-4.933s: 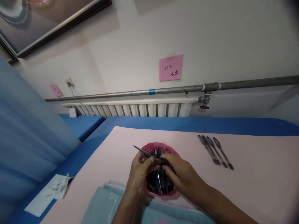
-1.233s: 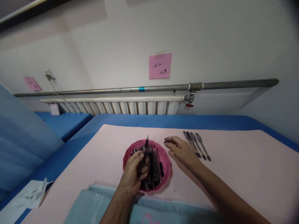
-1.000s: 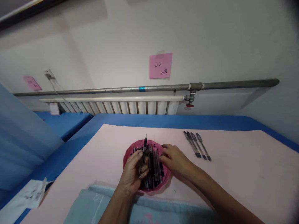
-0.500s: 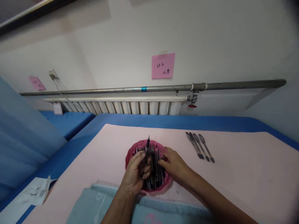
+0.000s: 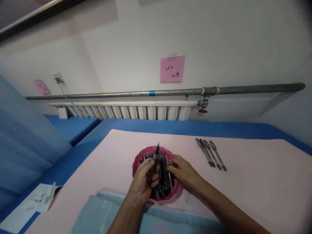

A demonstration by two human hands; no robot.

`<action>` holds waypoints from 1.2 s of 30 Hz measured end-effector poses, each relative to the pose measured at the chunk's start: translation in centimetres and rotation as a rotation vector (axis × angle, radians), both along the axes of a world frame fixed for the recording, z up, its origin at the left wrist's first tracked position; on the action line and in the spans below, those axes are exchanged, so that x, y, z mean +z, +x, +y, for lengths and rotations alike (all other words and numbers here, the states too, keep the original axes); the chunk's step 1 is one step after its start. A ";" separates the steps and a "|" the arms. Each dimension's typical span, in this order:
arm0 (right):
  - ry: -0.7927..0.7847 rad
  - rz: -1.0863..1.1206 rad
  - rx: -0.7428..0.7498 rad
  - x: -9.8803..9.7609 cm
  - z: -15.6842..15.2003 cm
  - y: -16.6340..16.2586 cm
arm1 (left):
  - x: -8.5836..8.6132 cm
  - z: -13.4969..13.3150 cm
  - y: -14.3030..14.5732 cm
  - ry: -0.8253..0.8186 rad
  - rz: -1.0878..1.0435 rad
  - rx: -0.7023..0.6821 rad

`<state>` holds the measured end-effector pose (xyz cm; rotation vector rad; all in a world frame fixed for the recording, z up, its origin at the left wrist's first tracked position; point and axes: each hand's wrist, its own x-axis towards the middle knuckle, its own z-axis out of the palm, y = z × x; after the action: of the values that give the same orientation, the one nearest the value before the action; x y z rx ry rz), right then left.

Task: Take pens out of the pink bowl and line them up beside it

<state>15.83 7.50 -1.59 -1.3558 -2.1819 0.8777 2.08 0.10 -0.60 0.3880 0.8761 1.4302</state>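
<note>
A pink scalloped basket (image 5: 134,162) on the pink sheet holds many pen parts, clear barrels and black pieces (image 5: 162,185). Over its left side, my left hand (image 5: 143,180) is closed around a pen with a black grip (image 5: 157,150), its bare tip pointing up. My right hand (image 5: 182,170) reaches over the basket's right rim, thumb and fingers closed at a clear pen barrel (image 5: 170,178) among the others. Its fingertips are partly hidden. To the right, several capped pens (image 5: 211,155) lie side by side on the sheet.
A folded light-blue towel (image 5: 182,219) lies in front of the basket. White paper (image 5: 36,198) rests at the left edge beside a blue curtain (image 5: 26,146). Behind the blue bed edge (image 5: 170,126) stand a radiator (image 5: 136,112) and a pipe (image 5: 117,95).
The view has shifted slightly, so everything sits a little further right. The pen in my left hand leans slightly more to the right. Under my right thumb, the clear barrel is more tilted.
</note>
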 end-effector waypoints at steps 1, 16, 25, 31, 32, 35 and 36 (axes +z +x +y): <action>-0.003 0.006 0.000 0.0 0.0 0.0 | 0.0 0.0 0.0 0.001 0.003 -0.004; -0.051 0.052 0.012 -0.1 0.0 0.1 | -0.1 0.0 0.1 0.008 0.008 0.005; -0.083 0.080 0.007 0.1 -0.1 0.2 | -0.1 0.1 0.3 -0.005 -0.008 0.108; -0.096 0.103 0.004 -0.1 0.0 0.2 | -0.5 0.1 0.2 0.029 -0.012 0.090; -0.097 0.107 0.002 -0.1 0.0 0.2 | -0.4 0.1 0.2 0.029 -0.015 0.089; -0.104 0.123 -0.003 -0.1 -0.1 0.2 | -0.3 0.1 0.3 0.012 -0.017 0.097; -0.107 0.130 -0.003 0.0 -0.1 0.3 | -0.2 0.1 0.3 0.004 -0.017 0.104</action>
<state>16.09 7.41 -1.63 -1.3121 -2.0601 1.0646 2.37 0.19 -0.78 0.3365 0.8907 1.5284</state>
